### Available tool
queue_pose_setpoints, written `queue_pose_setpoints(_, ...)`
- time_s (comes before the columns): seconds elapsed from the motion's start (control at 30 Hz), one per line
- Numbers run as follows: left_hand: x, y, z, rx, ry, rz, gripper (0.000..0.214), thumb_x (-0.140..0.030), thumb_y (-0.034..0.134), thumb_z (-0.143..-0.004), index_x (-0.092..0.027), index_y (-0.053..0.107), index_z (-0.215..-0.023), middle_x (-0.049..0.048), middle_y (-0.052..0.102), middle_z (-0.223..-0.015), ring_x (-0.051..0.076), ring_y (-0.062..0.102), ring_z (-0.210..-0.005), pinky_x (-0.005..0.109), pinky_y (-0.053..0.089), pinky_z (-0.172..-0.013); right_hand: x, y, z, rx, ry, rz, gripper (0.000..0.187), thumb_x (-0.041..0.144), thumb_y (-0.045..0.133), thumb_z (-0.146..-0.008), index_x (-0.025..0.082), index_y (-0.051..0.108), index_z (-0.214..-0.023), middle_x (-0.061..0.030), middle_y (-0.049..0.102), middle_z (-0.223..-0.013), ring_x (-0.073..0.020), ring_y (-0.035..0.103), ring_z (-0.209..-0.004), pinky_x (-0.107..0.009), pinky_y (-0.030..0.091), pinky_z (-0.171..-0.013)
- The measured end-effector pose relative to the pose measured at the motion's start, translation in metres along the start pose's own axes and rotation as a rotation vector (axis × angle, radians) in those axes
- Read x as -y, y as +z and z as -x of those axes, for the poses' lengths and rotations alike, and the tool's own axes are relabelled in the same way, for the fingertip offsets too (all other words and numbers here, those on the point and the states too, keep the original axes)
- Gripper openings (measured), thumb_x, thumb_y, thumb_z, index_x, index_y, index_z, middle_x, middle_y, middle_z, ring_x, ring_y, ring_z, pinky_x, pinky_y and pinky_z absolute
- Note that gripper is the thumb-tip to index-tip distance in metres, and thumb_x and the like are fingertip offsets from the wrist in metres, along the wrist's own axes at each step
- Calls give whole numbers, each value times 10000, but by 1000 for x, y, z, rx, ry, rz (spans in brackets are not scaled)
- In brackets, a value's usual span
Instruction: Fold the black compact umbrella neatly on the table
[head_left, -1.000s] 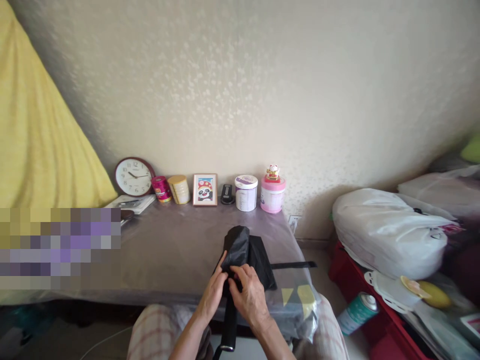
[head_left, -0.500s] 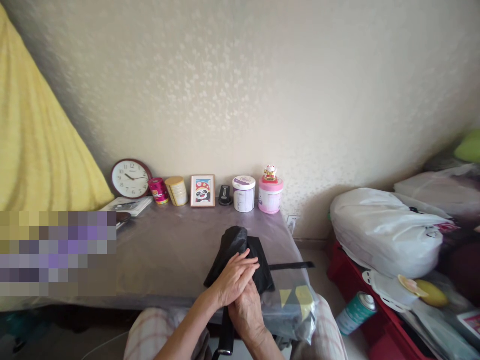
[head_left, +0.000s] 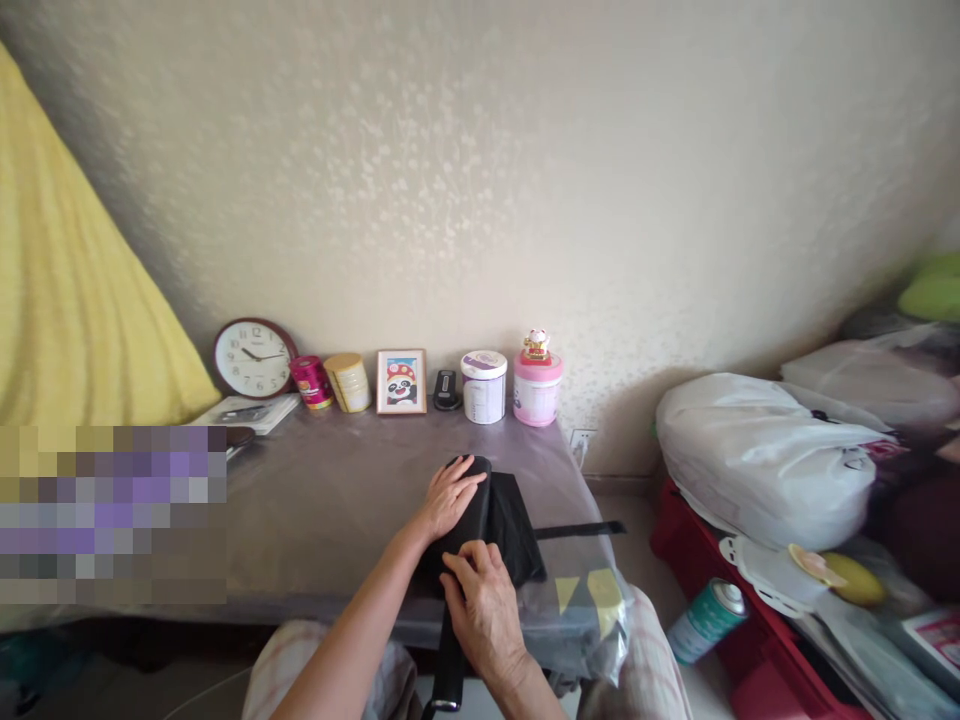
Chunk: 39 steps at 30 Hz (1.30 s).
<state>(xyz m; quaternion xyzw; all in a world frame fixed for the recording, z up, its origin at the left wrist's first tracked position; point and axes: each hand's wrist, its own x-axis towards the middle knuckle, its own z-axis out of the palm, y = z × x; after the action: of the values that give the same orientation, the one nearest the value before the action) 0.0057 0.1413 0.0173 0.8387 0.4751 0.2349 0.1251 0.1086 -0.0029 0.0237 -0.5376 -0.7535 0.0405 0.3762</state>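
Note:
A black folded umbrella [head_left: 507,518] lies on the grey table [head_left: 337,500], its handle [head_left: 448,670] hanging over the near edge. My left hand [head_left: 447,497] lies flat with fingers stretched out on the far part of the black canopy. My right hand [head_left: 480,598] is closed round the canopy fabric near the handle, fingers pressed together. A black strap [head_left: 577,529] of the umbrella sticks out to the right across the table.
Along the wall stand a round clock [head_left: 251,357], a red tin [head_left: 309,382], a yellow tin [head_left: 347,381], a panda picture frame [head_left: 401,381], a white jar [head_left: 483,386] and a pink jar [head_left: 535,386]. White bags [head_left: 765,455] and a spray can [head_left: 697,621] lie on the right.
My left hand has slid forward along the canopy from near the right hand to its far end. The right hand stays gripping near the handle.

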Motion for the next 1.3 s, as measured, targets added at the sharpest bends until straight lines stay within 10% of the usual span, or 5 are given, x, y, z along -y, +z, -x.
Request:
queue_pose_setpoints(0.23,-5,-14,-8,-120,-135,-38,420,-281,267,-950,-173,436,-1319,128,296,-1461,269,279,-1339,511,227,-1071,3,-1,0,-13,-11,20,231,100,547,-797,235,644,-958,-38,587,-994,-205,520,-870,-340,438,-783)
queue_pose_setpoints(0.5,-48,-19,45,122,133,82,409,-320,228,-959,-274,539,-1220,-8,507,-1334,152,332,-1317,388,256,-1097,0,3,1,-5,-53,69,184,79,527,-787,199,643,-864,-46,614,-887,-199,503,-821,-324,428,-752)
queue_pose_setpoints(0.8,-29,-6,76,35,-91,392,479,-376,186,-947,-203,390,-1344,19,239,-1495,148,126,-1383,370,165,-1132,2,-5,4,-29,-63,-86,194,88,475,-837,204,630,-828,-43,634,-929,-175,545,-843,-321,447,-801)
queue_pose_setpoints(1.3,-47,15,109,-127,-199,367,532,-402,339,-929,-292,181,-1425,-12,137,-1522,184,108,-1389,396,175,-1131,-109,-17,3,-273,431,-168,370,341,446,-799,151,577,-1088,-112,644,-1007,-242,595,-950,-401,470,-846)
